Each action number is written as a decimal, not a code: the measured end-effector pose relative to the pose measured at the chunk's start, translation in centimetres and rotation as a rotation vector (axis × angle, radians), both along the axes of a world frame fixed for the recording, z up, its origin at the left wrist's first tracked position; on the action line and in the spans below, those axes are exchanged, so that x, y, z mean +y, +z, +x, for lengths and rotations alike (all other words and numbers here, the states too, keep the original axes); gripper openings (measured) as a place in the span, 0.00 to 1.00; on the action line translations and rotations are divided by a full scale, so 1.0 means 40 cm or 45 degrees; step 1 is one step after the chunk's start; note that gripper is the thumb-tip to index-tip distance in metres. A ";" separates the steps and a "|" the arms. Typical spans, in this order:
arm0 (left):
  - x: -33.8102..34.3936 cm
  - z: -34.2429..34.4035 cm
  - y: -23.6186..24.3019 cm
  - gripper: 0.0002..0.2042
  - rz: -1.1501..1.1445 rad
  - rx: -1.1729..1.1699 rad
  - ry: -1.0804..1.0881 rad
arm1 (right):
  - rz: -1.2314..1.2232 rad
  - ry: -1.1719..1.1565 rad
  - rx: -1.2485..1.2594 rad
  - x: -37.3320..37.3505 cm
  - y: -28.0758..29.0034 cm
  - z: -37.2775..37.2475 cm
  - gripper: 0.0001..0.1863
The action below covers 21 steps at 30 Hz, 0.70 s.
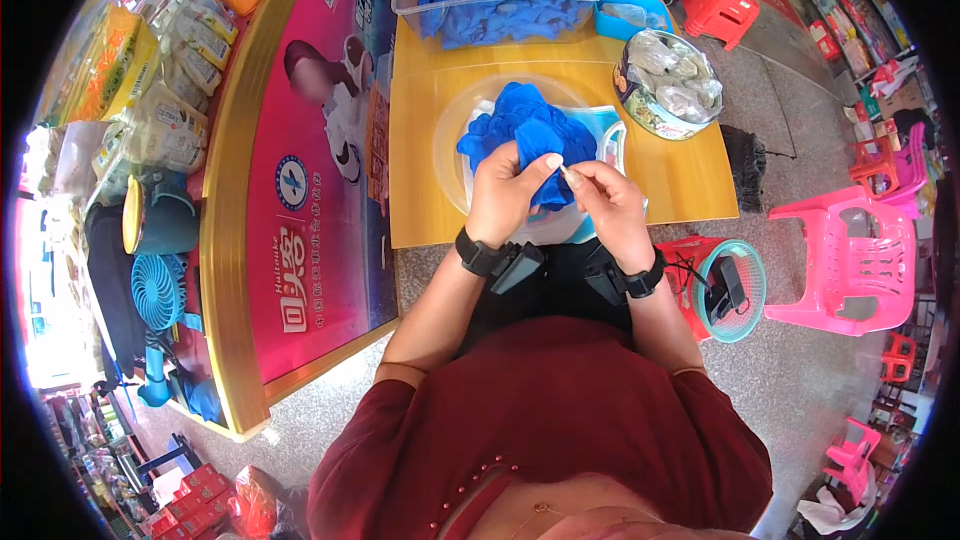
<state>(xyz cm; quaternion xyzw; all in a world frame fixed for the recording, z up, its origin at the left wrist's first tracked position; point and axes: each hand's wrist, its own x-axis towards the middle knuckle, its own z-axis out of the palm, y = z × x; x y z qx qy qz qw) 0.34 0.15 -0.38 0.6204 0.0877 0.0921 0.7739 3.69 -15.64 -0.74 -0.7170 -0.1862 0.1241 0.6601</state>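
My left hand (503, 197) is closed, its thumb and fingers pinching a blue cloth-like piece (540, 138) that stands up between them. Close beside it, my right hand (612, 212) pinches something small and pale at the left thumb's tip, too small to make out. Both hands are over a heap of similar blue pieces (484, 130) in a shallow clear basin (447, 162) on the yellow wooden table (690, 185). Under the heap lies a white and light-blue sheet or bag (606, 130), partly hidden. A black strap with a dark box is on each wrist.
At the table's far side stands a clear bin (410, 2) full of blue pieces. Right of it are a blue tray (612, 0) and an oval tin (650, 118) holding clear bags. A counter (225, 230) borders the left; a teal basket (757, 305) and pink chair (845, 265) stand right.
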 end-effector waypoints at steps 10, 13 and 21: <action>0.019 0.009 0.017 0.09 0.034 -0.216 0.130 | 0.129 0.030 0.244 0.006 0.007 -0.002 0.08; 0.040 -0.002 0.015 0.13 0.125 -0.183 0.160 | -0.027 0.184 0.125 0.010 -0.001 -0.011 0.07; 0.025 0.003 -0.003 0.17 0.041 -0.275 0.370 | 0.083 0.091 0.198 0.022 0.012 -0.021 0.08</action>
